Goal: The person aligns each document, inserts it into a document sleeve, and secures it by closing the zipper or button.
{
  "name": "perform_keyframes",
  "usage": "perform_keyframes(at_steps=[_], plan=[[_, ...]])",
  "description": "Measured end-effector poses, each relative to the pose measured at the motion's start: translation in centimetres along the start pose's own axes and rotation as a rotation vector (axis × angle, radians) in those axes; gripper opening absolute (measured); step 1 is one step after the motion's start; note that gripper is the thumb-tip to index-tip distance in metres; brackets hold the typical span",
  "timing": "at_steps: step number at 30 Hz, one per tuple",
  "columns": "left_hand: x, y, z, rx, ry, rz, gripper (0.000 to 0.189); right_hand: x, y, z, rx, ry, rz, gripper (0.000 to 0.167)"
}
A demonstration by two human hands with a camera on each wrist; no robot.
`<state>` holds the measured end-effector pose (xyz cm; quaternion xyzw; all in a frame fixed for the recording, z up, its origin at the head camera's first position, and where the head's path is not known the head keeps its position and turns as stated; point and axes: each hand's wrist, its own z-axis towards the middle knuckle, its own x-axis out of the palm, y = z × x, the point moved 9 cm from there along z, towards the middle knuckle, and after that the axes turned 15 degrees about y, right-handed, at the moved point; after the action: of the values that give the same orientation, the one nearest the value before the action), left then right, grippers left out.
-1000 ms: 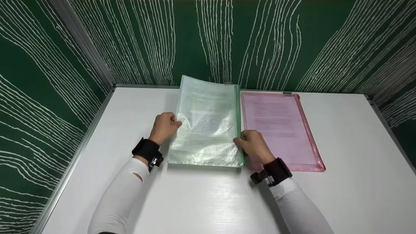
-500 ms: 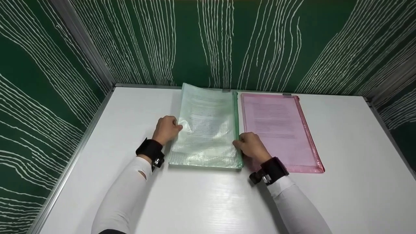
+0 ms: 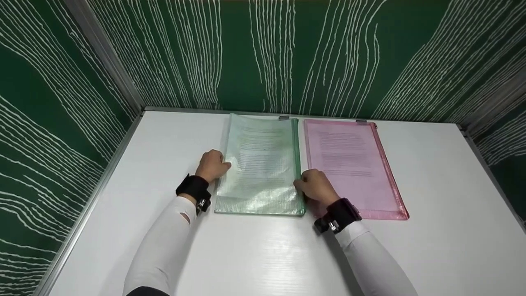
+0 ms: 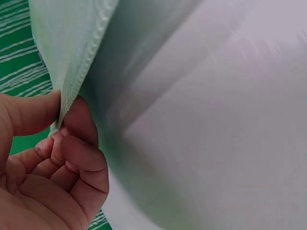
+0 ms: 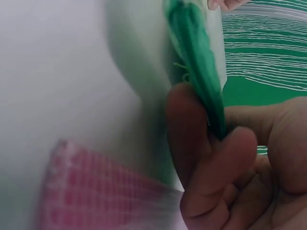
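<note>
A green translucent zip file folder (image 3: 263,164) with a printed sheet inside lies between the hands in the head view. My left hand (image 3: 212,165) pinches its left edge between thumb and curled fingers; the left wrist view shows the folder's edge (image 4: 76,72) caught there, raised off the table. On the opposite side my right hand (image 3: 316,186) pinches the dark green zip edge (image 5: 199,62), also lifted a little in the right wrist view. Just right of it a pink zip file folder (image 3: 345,152), with a printed page in it, lies flat, its lower left part hidden by the right hand.
Both folders are on a white table (image 3: 263,255). Behind it and at its sides stand green panels (image 3: 238,53) with white wavy lines. Small grey clips (image 3: 284,118) show at the folders' top edges. Each wrist wears a black camera strap (image 3: 193,188).
The green folder has come down toward the table and slightly toward me, its raised far edge dropping. Both hands moved down with it, keeping their grip. The pink folder stays in place.
</note>
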<state>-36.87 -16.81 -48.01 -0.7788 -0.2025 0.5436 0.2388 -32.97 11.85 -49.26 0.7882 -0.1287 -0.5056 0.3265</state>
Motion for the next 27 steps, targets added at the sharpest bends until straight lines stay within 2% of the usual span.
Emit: perform_keyframes(at_steps=[5,9,13,16,20,23,27], plan=[[0.5,0.5,0.2,-0.060,0.047,0.002,0.042,0.3,-0.3,0.0,0.036,0.031,0.017,0.031],[0.6,0.7,0.3,-0.076,0.049,0.009,0.042,0.4,-0.5,0.0,0.057,0.059,0.040,0.030],[0.6,0.5,0.2,-0.084,0.044,0.042,0.030,0.4,-0.8,0.0,0.078,0.071,0.055,0.027],[0.5,0.3,0.0,-0.101,0.055,0.043,0.020,0.3,-0.8,0.0,0.092,0.071,0.051,0.023],[0.8,0.3,-0.1,-0.145,0.091,0.049,0.023,0.0,-0.7,-0.2,0.094,0.066,-0.004,0.018],[0.8,0.2,-0.2,-0.163,0.096,0.076,0.028,-0.4,-0.3,-0.7,0.075,0.067,-0.051,0.016],[0.8,-0.3,-0.5,-0.158,0.108,0.105,0.032,-1.6,0.8,-1.8,-0.008,0.057,-0.107,0.018]])
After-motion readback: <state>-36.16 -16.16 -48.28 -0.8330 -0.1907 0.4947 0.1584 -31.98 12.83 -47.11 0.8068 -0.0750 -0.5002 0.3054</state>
